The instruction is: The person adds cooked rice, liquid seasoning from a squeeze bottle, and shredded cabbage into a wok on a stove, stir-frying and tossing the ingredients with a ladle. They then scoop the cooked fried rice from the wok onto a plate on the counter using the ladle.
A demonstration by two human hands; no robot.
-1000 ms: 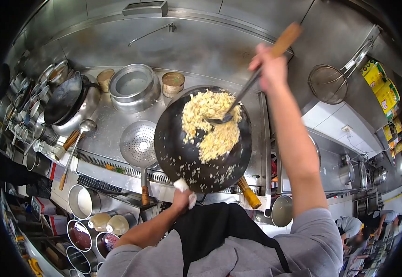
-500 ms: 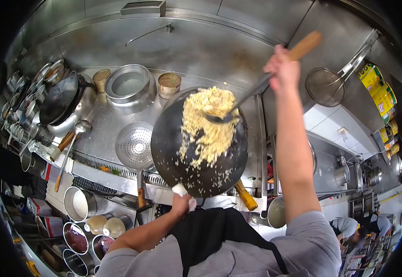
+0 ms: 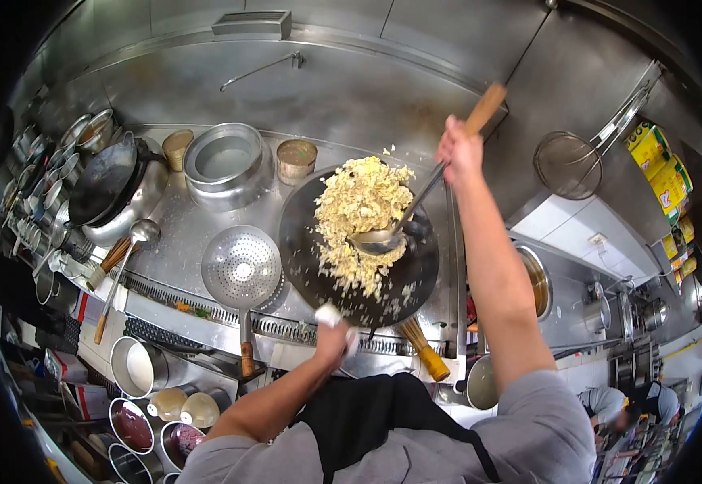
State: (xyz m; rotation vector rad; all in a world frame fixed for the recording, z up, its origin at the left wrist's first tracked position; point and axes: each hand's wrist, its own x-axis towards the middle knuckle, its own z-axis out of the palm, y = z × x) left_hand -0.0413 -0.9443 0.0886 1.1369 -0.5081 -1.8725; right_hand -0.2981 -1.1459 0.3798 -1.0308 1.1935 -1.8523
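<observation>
A black wok (image 3: 298, 242) sits at the centre, with yellow egg and rice (image 3: 359, 202) heaped at its back and loose grains along its near side. My left hand (image 3: 333, 343) is closed round a white cloth (image 3: 328, 315) at the wok's near rim; the wok's handle is hidden there. Up on the right, my right hand (image 3: 459, 151) grips the wooden handle of a ladle (image 3: 378, 241). The ladle's bowl rests among the rice, on its right side.
Left of the wok lies a perforated strainer (image 3: 242, 266). Behind stand a metal pot (image 3: 226, 161) and a can (image 3: 296, 161). A bamboo brush (image 3: 425, 353) is at the near right. A wire skimmer (image 3: 567, 165) hangs right. Co-workers (image 3: 605, 403) stand far right.
The wok has moved away from my body and a little right, my left hand with it. The rice has shifted and some bits are in the air. My right hand has come lower and left.
</observation>
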